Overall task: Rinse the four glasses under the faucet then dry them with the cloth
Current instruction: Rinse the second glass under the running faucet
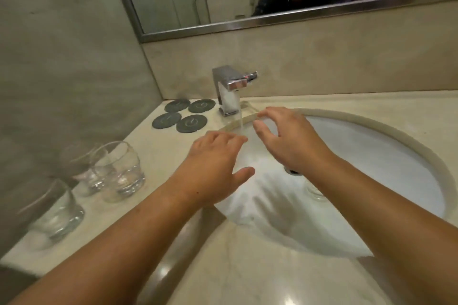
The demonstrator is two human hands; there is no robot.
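1. Left hand (pixel 218 156): fingers spread, holding nothing, beside the faucet (pixel 229 89) stream.
2. Right hand (pixel 290 141): loosely apart, empty.
3. Three glasses (pixel 116 171): upright on the counter (pixel 247 267), left of my left hand, which I judge nearer.
4. Fourth glass (pixel 316 190): apparently in the sink (pixel 386 156), under my right forearm.

Chrome, glossy stone and clear glass here.
The faucet (pixel 229 86) gleams in polished metal, the counter (pixel 247 275) is shiny cream stone catching glare, the sink (pixel 371 151) is a smooth white glaze, the glasses (pixel 119 171) are clear and the coasters (pixel 179 116) dark and matt.
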